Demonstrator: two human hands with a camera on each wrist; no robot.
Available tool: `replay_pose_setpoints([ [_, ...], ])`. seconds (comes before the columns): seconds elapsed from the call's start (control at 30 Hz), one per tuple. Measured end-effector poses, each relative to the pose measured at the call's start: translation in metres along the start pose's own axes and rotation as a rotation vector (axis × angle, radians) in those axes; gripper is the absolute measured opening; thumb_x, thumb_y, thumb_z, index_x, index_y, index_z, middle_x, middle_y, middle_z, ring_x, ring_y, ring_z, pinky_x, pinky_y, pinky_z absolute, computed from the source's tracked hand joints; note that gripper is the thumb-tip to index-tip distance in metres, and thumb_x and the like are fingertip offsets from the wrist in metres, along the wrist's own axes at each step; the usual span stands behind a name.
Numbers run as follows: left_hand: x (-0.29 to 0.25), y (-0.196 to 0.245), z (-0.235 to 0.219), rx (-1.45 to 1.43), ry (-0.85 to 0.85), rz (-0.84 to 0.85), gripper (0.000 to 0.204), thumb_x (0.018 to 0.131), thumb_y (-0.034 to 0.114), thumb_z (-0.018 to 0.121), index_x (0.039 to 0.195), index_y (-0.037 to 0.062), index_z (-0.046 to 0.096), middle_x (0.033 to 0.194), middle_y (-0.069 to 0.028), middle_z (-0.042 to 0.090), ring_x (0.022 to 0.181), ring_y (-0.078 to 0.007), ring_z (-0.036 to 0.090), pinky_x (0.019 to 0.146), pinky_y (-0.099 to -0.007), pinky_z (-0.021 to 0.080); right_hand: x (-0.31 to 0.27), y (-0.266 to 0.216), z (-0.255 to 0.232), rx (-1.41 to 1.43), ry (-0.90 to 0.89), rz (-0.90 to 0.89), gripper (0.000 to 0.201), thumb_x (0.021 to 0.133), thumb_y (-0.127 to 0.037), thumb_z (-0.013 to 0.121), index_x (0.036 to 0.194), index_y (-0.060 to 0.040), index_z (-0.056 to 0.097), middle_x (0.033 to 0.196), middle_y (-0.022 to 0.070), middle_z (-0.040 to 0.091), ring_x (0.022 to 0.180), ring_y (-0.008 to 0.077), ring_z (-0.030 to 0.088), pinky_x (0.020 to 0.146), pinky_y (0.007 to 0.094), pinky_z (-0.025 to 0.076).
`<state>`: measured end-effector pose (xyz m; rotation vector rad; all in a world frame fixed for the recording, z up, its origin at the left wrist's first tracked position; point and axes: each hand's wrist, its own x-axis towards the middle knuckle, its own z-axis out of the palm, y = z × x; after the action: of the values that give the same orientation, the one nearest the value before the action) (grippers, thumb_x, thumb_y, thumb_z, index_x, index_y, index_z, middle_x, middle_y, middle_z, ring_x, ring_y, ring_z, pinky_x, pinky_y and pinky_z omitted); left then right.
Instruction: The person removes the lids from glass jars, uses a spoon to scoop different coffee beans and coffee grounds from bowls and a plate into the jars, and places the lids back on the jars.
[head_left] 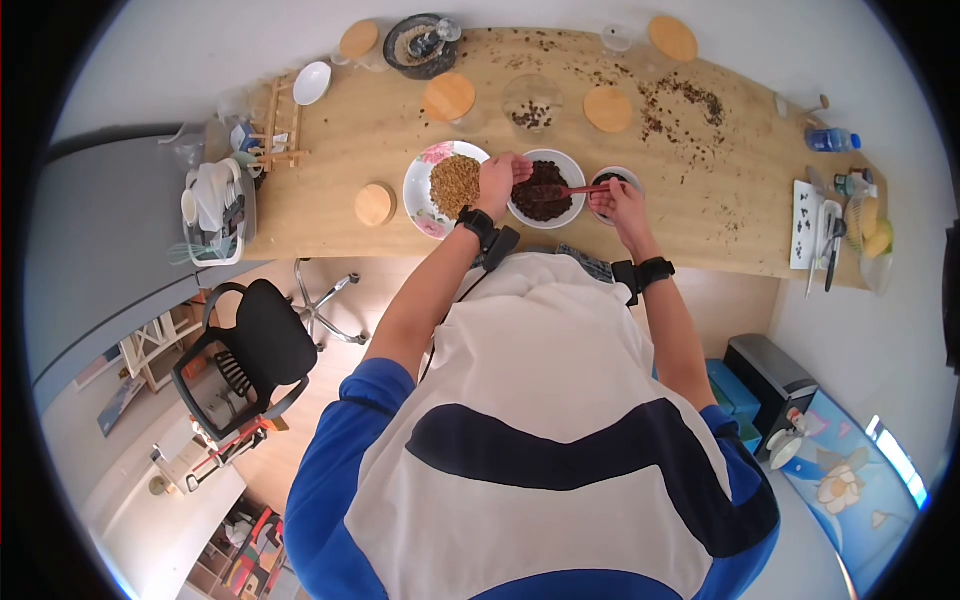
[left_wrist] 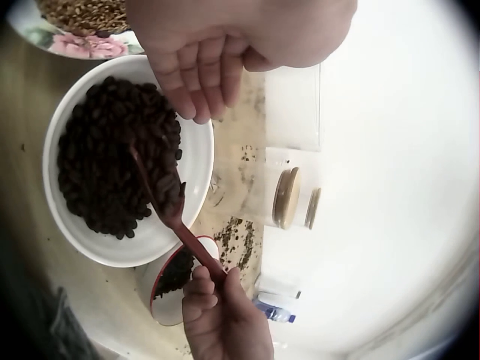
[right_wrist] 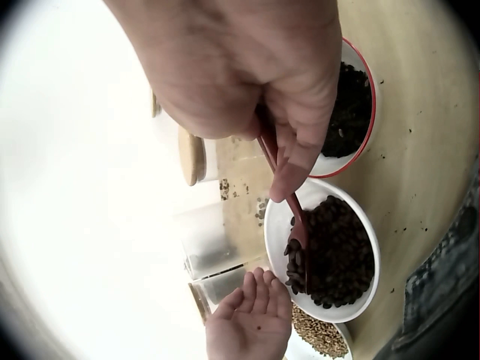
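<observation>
Wooden table [head_left: 340,150], right hand [head_left: 625,205] pinching red spoon [left_wrist: 171,216], handle end hidden, left hand [head_left: 500,182] outstretched, partly blocking bean bowl [left_wrist: 196,165]

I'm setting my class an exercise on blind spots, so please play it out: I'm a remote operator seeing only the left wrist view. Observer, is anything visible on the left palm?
Observer: The right wrist view shows a small dark spot on the palm of the left hand; I can't tell what it is.
Operator: My frame cuts off the flowered plate. What lies to its left?
Observer: In the head view, a round wooden lid.
Operator: And well beyond the plate?
Observer: The head view shows a dark, mortar-like bowl.
</observation>
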<state>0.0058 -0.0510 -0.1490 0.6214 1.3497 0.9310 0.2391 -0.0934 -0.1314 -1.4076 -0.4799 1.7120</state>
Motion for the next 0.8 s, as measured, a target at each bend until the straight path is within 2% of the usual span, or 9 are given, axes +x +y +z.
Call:
replay_pose_setpoints([
  [0.07,-0.004,0.006,0.002,-0.257,-0.065,-0.101,0.037,0.089,0.021,0.035,0.097,-0.0091,0.055,0.096,-0.0213,0.06,0.091,-0.0285,0.06,0.083,-0.0363,0.049,-0.004,-0.006,0.004,-0.01,-0.012,-0.016,0.03,0.095,-0.025,0.041,0.095,0.0032,0.049,0.081,0.0126,0.06,0.068,0.0183,0.061,0.063,0.0301,0.053],
  [0.1,-0.007,0.008,0.002,-0.261,-0.06,-0.101,0.037,0.089,0.021,0.035,0.097,-0.0091,0.055,0.096,-0.0213,0.06,0.091,-0.0285,0.06,0.083,-0.0363,0.049,-0.005,-0.009,0.006,-0.017,-0.021,-0.033,0.029,0.095,-0.025,0.041,0.096,0.003,0.049,0.081,0.0125,0.06,0.068,0.0183,0.061,0.063,0.0301,0.053],
  [0.17,-0.011,0.01,0.006,-0.505,-0.068,-0.217,0.04,0.089,0.021,0.033,0.104,-0.012,0.05,0.105,-0.0237,0.056,0.101,-0.0296,0.055,0.091,-0.0382,0.045,-0.01,-0.015,0.012,-0.018,-0.023,-0.042,0.028,0.095,-0.024,0.041,0.095,0.0028,0.049,0.081,0.0126,0.06,0.068,0.0184,0.061,0.063,0.0301,0.053],
  [0.3,-0.013,0.007,0.015,-0.678,-0.136,-0.228,0.042,0.088,0.02,0.031,0.107,-0.0133,0.047,0.109,-0.025,0.054,0.105,-0.032,0.052,0.094,-0.0395,0.042,-0.016,-0.025,0.023,0.02,-0.034,-0.069,0.026,0.095,-0.023,0.041,0.095,0.0023,0.049,0.081,0.013,0.06,0.068,0.0187,0.061,0.063,0.0301,0.053],
  [0.37,-0.02,0.017,0.024,-0.837,-0.177,-0.288,0.042,0.088,0.019,0.031,0.109,-0.0143,0.046,0.113,-0.0257,0.052,0.105,-0.033,0.052,0.096,-0.0407,0.041,-0.019,-0.03,0.028,0.024,-0.038,-0.087,0.026,0.095,-0.023,0.041,0.095,0.0024,0.049,0.081,0.0131,0.06,0.068,0.019,0.061,0.063,0.0301,0.053],
  [0.47,-0.027,0.034,0.036,-0.981,-0.109,-0.302,0.043,0.088,0.019,0.03,0.111,-0.0142,0.045,0.115,-0.026,0.05,0.106,-0.0341,0.051,0.096,-0.043,0.04,-0.024,-0.038,0.036,0.026,-0.025,-0.126,0.026,0.095,-0.023,0.041,0.095,0.0023,0.048,0.081,0.0134,0.06,0.068,0.0194,0.061,0.063,0.0301,0.052],
  [0.6,-0.027,0.061,0.047,-1.011,-0.069,-0.247,0.042,0.088,0.019,0.03,0.111,-0.0138,0.045,0.115,-0.0259,0.05,0.105,-0.0343,0.051,0.095,-0.0443,0.041,-0.032,-0.058,0.055,0.052,0.001,-0.194,0.025,0.096,-0.022,0.041,0.095,0.0023,0.047,0.081,0.0141,0.061,0.069,0.0198,0.061,0.064,0.0305,0.052],
  [0.7,-0.016,0.084,0.052,-0.98,-0.094,-0.142,0.042,0.088,0.02,0.03,0.11,-0.0132,0.045,0.113,-0.0251,0.051,0.103,-0.0342,0.051,0.093,-0.0438,0.042,-0.025,-0.074,0.062,0.082,-0.002,-0.264,0.026,0.096,-0.023,0.041,0.095,0.0025,0.047,0.082,0.0147,0.061,0.07,0.0196,0.06,0.063,0.0309,0.052],
  [0.8,0.001,0.11,0.056,-0.984,-0.07,-0.072,0.042,0.089,0.022,0.03,0.103,-0.0116,0.051,0.104,-0.0232,0.057,0.096,-0.0317,0.055,0.089,-0.041,0.045,-0.018,-0.096,0.074,0.075,0.032,-0.342,0.026,0.096,-0.023,0.041,0.095,0.0026,0.046,0.082,0.0147,0.061,0.069,0.0196,0.06,0.062,0.0307,0.051],
])
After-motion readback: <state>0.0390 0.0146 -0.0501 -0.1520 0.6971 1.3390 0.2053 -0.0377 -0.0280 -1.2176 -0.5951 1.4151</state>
